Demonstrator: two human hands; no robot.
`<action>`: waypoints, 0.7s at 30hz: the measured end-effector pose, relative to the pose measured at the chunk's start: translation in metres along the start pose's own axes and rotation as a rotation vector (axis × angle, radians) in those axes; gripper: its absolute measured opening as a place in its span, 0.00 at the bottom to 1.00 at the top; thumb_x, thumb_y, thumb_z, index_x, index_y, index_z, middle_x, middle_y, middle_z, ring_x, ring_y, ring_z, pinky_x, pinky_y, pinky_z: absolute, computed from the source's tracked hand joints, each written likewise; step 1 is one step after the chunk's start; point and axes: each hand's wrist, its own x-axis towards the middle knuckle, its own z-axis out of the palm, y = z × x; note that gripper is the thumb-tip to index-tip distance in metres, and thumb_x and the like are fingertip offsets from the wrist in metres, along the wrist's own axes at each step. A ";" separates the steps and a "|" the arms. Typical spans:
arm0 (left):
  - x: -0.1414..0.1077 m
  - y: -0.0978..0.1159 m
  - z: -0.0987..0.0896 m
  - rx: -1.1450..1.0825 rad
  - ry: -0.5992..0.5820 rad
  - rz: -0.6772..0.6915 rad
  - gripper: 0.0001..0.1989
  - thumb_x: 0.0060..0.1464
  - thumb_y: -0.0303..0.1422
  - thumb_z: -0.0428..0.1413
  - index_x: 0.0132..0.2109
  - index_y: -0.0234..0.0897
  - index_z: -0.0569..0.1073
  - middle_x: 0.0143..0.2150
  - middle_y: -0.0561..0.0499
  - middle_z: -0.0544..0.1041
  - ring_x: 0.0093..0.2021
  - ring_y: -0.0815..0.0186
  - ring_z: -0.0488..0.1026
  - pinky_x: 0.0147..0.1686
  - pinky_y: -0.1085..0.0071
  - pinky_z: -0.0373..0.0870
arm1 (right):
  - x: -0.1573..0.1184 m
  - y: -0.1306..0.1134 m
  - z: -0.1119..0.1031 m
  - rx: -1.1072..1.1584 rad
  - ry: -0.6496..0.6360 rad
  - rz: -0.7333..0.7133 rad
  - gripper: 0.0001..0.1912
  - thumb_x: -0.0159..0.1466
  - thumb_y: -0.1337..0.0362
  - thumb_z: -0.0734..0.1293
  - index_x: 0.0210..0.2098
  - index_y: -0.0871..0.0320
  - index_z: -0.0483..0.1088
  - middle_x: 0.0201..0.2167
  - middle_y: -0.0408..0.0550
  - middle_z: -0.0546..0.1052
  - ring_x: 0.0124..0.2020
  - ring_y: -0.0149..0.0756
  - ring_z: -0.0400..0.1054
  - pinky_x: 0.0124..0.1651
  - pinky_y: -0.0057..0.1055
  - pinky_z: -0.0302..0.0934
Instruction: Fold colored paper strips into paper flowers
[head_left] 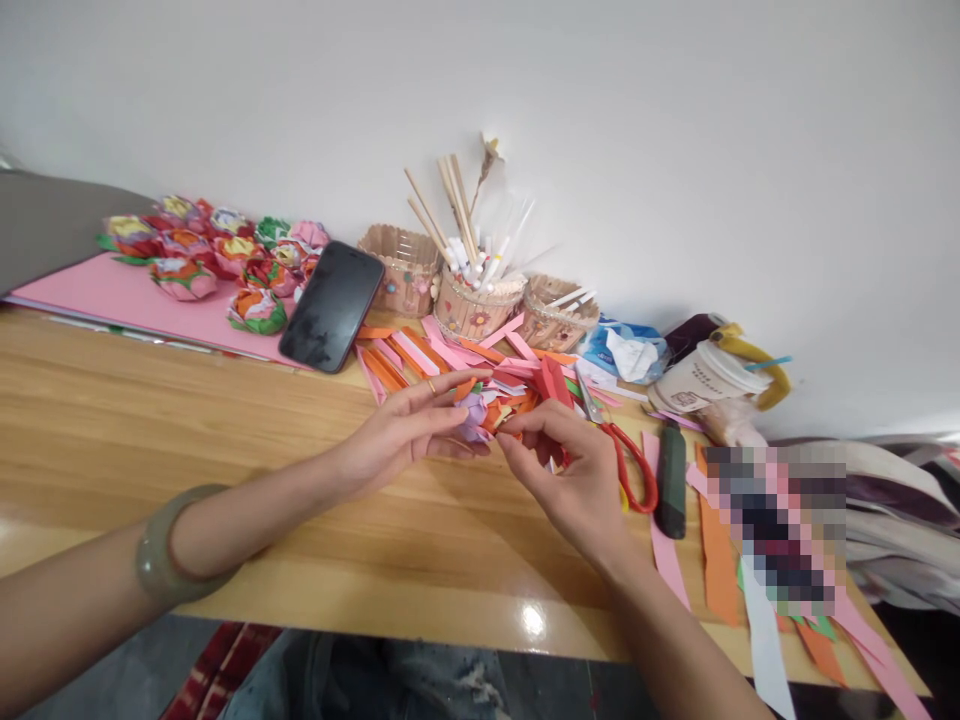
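Above the wooden table (187, 400), near paper strips (384, 370), holds a purple-and-orange paper flower (474, 415) in the left hand (416, 420) with half-curled fingers; with the right hand (566, 460), pinches its edge between thumb and forefinger, near red-handled scissors (611, 430).

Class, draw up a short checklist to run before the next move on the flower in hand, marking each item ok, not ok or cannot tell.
1. Left hand supports the purple-and-orange flower: ok, fingers curve around it.
2. Right hand is at the flower: ok, fingertips meet its near side.
3. Right fingertips grip a petal firmly: cannot tell, the contact is too small.
4. Scissors are nearby: ok, beside the right hand.
5. Paper strips behind the hands are sorted by colour: not ok, pink and orange overlap.
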 end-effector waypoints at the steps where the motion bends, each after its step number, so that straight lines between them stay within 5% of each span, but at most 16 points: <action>1: 0.000 0.001 0.000 -0.004 -0.006 -0.002 0.23 0.48 0.30 0.58 0.53 0.41 0.68 0.41 0.49 0.76 0.36 0.66 0.75 0.38 0.68 0.71 | 0.000 0.000 0.001 -0.013 -0.004 -0.017 0.04 0.58 0.67 0.65 0.28 0.57 0.71 0.23 0.43 0.71 0.22 0.28 0.61 0.23 0.27 0.54; 10: 0.002 0.000 0.003 0.133 0.122 -0.029 0.23 0.41 0.30 0.62 0.47 0.37 0.67 0.36 0.51 0.74 0.29 0.68 0.74 0.28 0.71 0.72 | -0.003 0.004 0.008 -0.129 -0.021 -0.168 0.05 0.58 0.70 0.64 0.29 0.58 0.71 0.24 0.45 0.72 0.23 0.29 0.64 0.25 0.26 0.58; 21: 0.003 -0.007 0.003 0.270 0.123 0.048 0.19 0.41 0.28 0.60 0.44 0.38 0.67 0.37 0.52 0.71 0.31 0.70 0.70 0.24 0.74 0.72 | -0.006 0.005 0.013 -0.165 0.027 -0.263 0.05 0.57 0.73 0.63 0.26 0.59 0.69 0.23 0.45 0.73 0.21 0.26 0.62 0.23 0.24 0.57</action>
